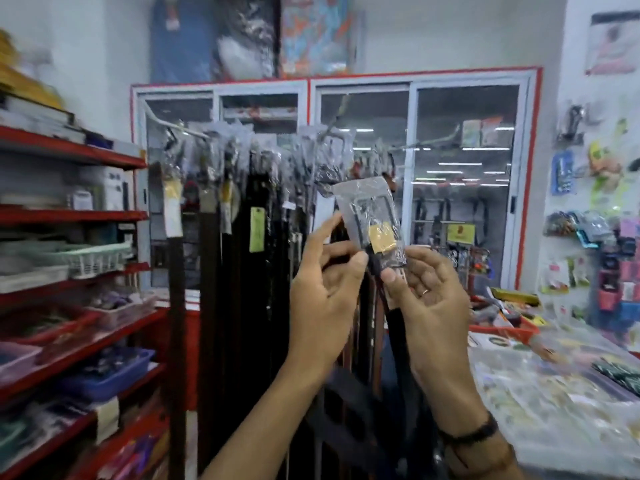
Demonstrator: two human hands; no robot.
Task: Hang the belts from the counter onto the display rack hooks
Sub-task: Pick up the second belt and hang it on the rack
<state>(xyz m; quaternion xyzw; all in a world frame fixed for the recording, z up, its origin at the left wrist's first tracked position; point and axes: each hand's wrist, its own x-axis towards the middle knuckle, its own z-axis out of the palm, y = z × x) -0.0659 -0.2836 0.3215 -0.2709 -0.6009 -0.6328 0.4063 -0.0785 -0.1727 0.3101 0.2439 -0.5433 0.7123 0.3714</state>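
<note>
Head view, left hand (325, 289) and right hand (429, 296) both pinching one wrapped belt (375, 226), held up near hanging belts (242, 237) on rack.

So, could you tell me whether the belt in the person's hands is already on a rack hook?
Not yet. The belt is held up by the left hand and right hand, below the display rack.

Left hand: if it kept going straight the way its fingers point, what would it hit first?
The left hand points up and forward. It would probably first meet the hanging belts on the display rack, just behind the wrapped belt it holds. Depth is unclear.
</note>
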